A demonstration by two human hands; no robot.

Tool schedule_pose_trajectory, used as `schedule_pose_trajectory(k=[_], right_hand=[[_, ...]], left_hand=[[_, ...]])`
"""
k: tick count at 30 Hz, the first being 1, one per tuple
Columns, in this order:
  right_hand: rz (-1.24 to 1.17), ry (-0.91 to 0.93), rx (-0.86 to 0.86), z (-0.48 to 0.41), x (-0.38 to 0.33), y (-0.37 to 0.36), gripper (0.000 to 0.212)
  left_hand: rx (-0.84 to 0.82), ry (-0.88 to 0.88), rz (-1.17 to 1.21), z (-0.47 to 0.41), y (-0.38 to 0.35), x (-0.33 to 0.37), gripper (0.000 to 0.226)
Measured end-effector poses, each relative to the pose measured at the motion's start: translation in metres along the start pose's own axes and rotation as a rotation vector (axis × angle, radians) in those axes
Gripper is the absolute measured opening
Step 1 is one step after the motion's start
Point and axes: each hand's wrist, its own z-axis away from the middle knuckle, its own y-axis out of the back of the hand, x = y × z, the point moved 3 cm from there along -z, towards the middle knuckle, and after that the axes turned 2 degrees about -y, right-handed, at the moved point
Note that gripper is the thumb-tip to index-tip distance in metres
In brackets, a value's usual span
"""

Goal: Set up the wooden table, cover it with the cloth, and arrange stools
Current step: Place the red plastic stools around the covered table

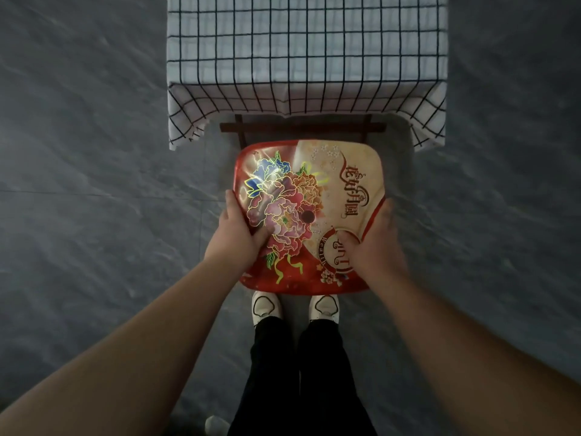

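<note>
A stool with a red and cream flowered seat (309,196) stands right in front of my feet, its far edge close to the table. The table is covered by a white cloth with a dark grid (306,51) that hangs over the near edge and corners. Dark wooden rails of the table (301,127) show below the cloth. My left hand (237,234) grips the stool's left edge, thumb on top of the seat. On the right edge, my right hand (375,237) grips the same way.
Dark grey tiled floor (94,184) spreads out on both sides of the table and stool. My white shoes (267,306) and black trousers are just behind the stool.
</note>
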Motion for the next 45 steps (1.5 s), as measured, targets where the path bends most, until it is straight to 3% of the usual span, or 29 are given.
schedule_pose_trajectory(k=[3,7,10,15,18,23,27,36,45], right_hand=[[0.038,-0.080,-0.064,0.012,-0.012,0.017,0.095],[0.066,0.006,-0.077,0.057,-0.042,0.069,0.047],[0.114,0.093,-0.033,0.113,-0.070,0.122,0.033],[0.166,0.219,0.047,0.220,-0.123,0.221,0.046],[0.147,0.328,0.117,0.283,-0.149,0.267,0.063],[0.133,0.540,0.355,0.371,-0.175,0.324,0.059],[0.235,0.529,0.440,0.406,-0.171,0.351,0.065],[0.185,0.416,0.566,0.416,-0.140,0.412,0.069],[0.100,0.313,0.643,0.383,-0.034,0.494,0.071]], left_hand=[[-0.061,-0.016,-0.004,0.016,0.018,0.014,0.095],[-0.043,-0.134,-0.154,0.066,0.070,0.044,0.072],[0.008,-0.271,-0.175,0.123,0.130,0.075,0.066],[0.115,-0.437,-0.284,0.216,0.229,0.114,0.076],[0.209,-0.502,-0.315,0.276,0.278,0.141,0.071],[0.322,-0.614,-0.317,0.353,0.339,0.172,0.068],[0.354,-0.687,-0.397,0.382,0.363,0.198,0.069],[0.350,-0.844,-0.479,0.414,0.343,0.286,0.071],[0.334,-0.952,-0.573,0.446,0.252,0.401,0.071]])
